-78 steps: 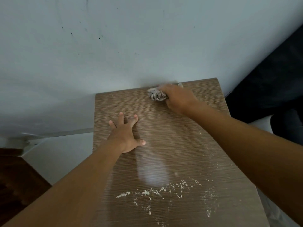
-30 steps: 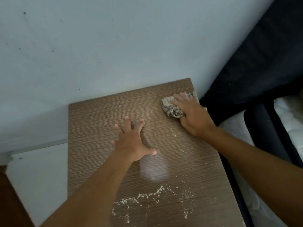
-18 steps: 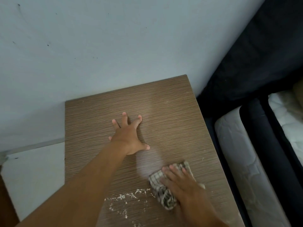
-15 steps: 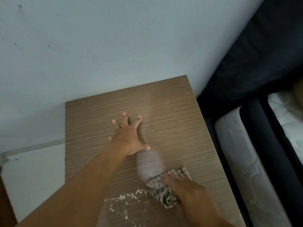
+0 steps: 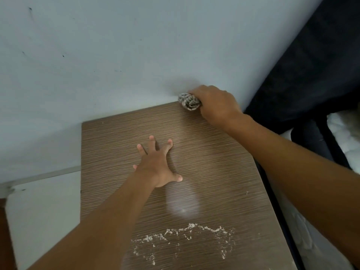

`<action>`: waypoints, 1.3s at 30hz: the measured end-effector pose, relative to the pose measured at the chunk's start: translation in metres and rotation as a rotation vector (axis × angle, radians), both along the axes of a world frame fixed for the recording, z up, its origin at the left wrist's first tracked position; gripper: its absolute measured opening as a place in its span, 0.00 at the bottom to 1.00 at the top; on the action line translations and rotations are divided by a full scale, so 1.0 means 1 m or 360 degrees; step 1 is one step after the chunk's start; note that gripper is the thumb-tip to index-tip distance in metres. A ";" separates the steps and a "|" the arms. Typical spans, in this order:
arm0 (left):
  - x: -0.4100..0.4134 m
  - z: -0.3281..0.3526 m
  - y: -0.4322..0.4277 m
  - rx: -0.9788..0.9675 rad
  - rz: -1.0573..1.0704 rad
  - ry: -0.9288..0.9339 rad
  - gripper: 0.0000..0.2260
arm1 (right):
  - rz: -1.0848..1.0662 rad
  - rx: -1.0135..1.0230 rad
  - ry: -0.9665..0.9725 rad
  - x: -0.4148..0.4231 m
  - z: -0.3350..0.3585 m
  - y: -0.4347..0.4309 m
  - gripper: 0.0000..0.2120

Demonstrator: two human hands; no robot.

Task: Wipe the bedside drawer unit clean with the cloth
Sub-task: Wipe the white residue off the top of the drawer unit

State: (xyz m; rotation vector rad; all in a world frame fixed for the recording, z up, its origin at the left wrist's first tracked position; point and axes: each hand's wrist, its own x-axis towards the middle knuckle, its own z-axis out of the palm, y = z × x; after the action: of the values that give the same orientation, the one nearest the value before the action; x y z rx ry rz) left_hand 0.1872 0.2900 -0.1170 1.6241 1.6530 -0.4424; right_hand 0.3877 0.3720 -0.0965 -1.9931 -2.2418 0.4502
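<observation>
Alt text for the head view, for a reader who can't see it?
A person's right hand grips a bunched checked cloth at the far right corner of a wood-grain bedside drawer unit, against a pale wall. The left hand rests flat on top, fingers spread; white crumbs lie nearer the front.

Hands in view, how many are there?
2. The left hand lies spread flat on the drawer unit; the right hand grips the cloth at its far edge by the wall.

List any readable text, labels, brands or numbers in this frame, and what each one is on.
None to read.
The drawer unit shows only wood grain and white crumbs.
The cloth has a checked pattern, with no print visible.
The wall bears only dark specks.
</observation>
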 end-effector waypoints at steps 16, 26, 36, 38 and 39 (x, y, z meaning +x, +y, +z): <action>0.000 0.001 0.000 -0.0008 -0.0023 -0.0024 0.50 | 0.0254 -0.0050 0.0532 0.002 -0.048 -0.195 0.22; 0.000 0.000 -0.001 0.0010 -0.0004 -0.0028 0.50 | 0.0267 0.0240 0.0463 0.027 0.014 -0.132 0.17; -0.002 -0.003 -0.001 0.0024 0.0008 -0.0037 0.50 | 0.0634 0.0060 -0.0102 0.056 -0.050 0.032 0.26; -0.002 -0.003 -0.002 0.0029 0.0008 -0.0039 0.50 | 0.0495 -0.0043 0.0091 0.066 -0.057 0.020 0.29; -0.002 -0.003 -0.002 0.0035 0.0004 -0.0038 0.50 | 0.0379 -0.0049 0.0184 0.071 -0.059 0.012 0.29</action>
State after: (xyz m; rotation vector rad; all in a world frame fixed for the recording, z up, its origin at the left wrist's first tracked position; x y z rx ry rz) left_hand 0.1852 0.2884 -0.1199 1.6371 1.6477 -0.4031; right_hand 0.4585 0.3837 -0.1551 -1.6715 -2.4210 0.6096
